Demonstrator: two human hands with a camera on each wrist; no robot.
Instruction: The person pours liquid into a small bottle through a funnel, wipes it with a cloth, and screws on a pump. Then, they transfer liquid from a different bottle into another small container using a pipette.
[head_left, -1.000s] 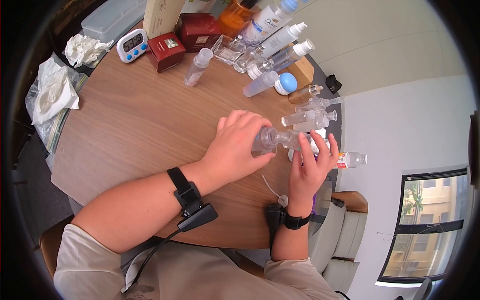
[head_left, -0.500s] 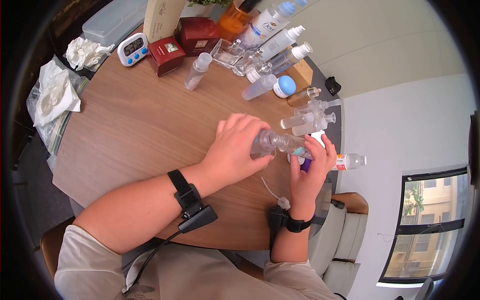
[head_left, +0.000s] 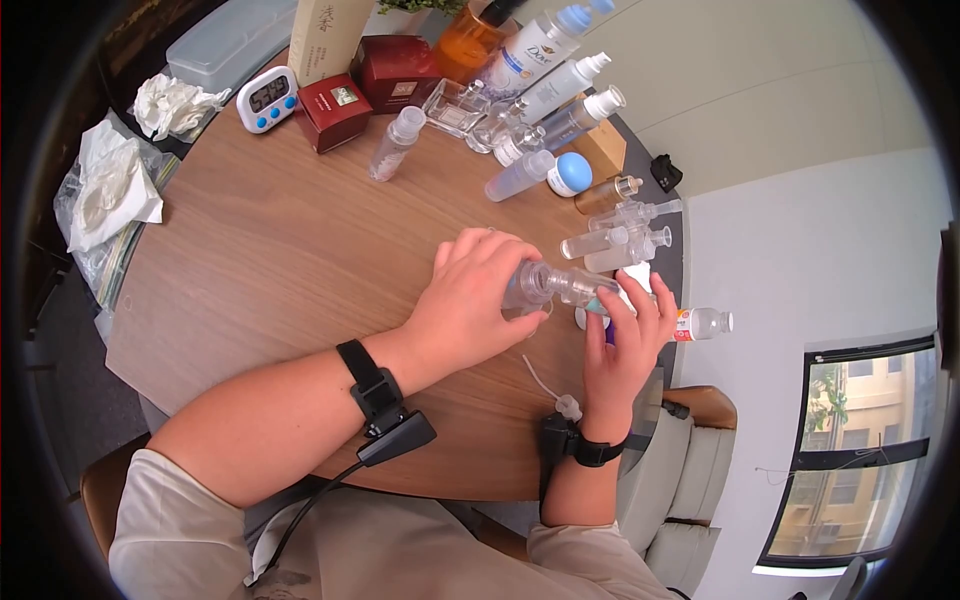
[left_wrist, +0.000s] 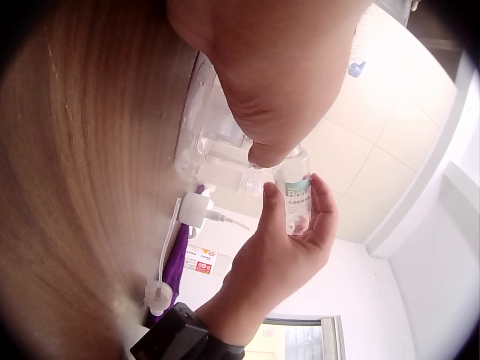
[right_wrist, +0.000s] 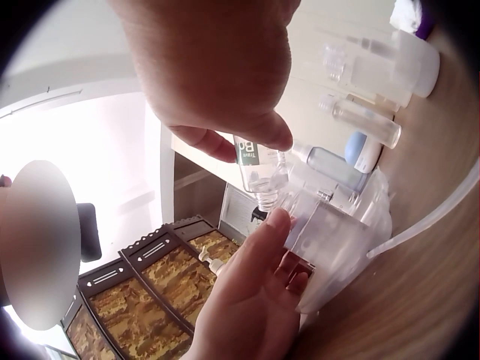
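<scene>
Small bottle (left_wrist: 295,196): right grip (head_left: 625,335) pinches it, neck at clear container's (head_left: 527,284) mouth. Left grip (head_left: 470,290) clasps the container, apparently to steady it.

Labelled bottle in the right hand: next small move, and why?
Probably tip the labelled bottle slightly further: the right hand holds it tilted, neck at the mouth of the larger clear bottle, which the left hand grips.

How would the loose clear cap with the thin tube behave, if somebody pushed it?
The clear cap looks light, being small and probably plastic. Its rounded shape suggests it may roll or swivel. The thin tube, slightly curved, probably bends rather than staying rigid.
</scene>
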